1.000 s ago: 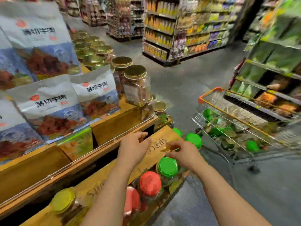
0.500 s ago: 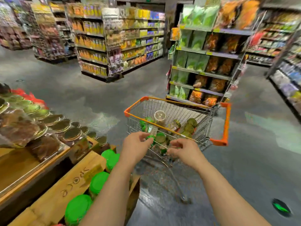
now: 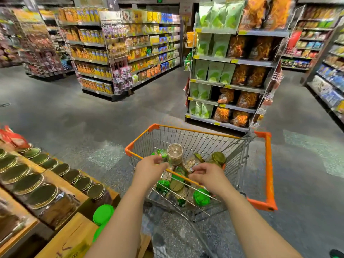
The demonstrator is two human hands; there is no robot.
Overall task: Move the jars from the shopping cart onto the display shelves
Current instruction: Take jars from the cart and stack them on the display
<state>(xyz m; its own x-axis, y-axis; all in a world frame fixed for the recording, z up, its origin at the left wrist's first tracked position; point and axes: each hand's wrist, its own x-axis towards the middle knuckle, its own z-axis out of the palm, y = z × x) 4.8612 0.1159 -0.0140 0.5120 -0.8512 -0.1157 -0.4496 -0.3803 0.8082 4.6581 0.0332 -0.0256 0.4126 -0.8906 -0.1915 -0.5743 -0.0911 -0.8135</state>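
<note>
Since tipped in loose rather than stood in rows, found the jars (image 3: 176, 185) lying every way in the shopping cart (image 3: 269, 170): green lids low in the basket, a gold-lidded one (image 3: 218, 157) towards the far right, and a pale jar (image 3: 175, 152) propped on top of the heap with its round end turned up. Judged that top jar the easiest to lift, being clear of the rest.

Held the left hand (image 3: 151, 169) just beside it over the near rim, fingers loosely curled and reaching, gripping nothing; could not tell whether the fingertips touched the glass. Kept the right hand (image 3: 206, 175) over the same rim, fingers bent and relaxed, likewise with nothing in it. Probably spread both so as to take one jar each.

Left the cart parked close beside the display shelves (image 3: 74, 237) on the left, presumably to keep each carry short. Noted rows of shelved gold-lidded jars (image 3: 42, 194) there, and a green-lidded jar (image 3: 103, 214) on the lower step.
</note>
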